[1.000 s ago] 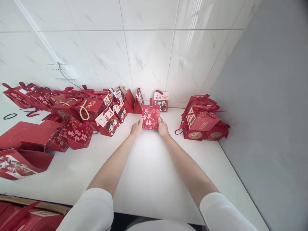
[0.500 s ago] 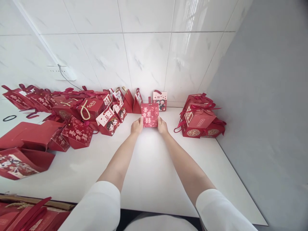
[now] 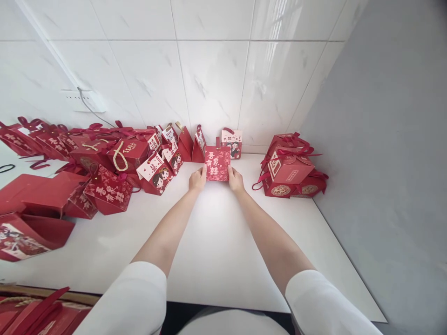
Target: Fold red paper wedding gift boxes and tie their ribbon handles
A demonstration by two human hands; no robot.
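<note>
Between my two hands is a red gift box [image 3: 218, 165] with pale lettering and a floral print, its ribbon loop at the top. My left hand [image 3: 198, 178] grips its left edge, thumb on the front. On the opposite edge, my right hand [image 3: 235, 178] holds it the same way. Right behind it a pink-and-red gift box [image 3: 234, 143] with cartoon figures stands against the wall. A plain red box with a patterned face [image 3: 199, 145] is just left of the held one. The fingers behind the box are hidden.
Many red gift boxes [image 3: 131, 153] crowd the left of the white table [image 3: 223, 242]. A stack of ribboned boxes [image 3: 291, 167] stands at right, near the grey panel [image 3: 384, 153]. More boxes [image 3: 38, 316] sit in a container at lower left. A black ring [image 3: 7, 168] lies far left.
Both hands keep their grip on the box, which stays in nearly the same place. The view has shifted slightly; nothing has been let go.
</note>
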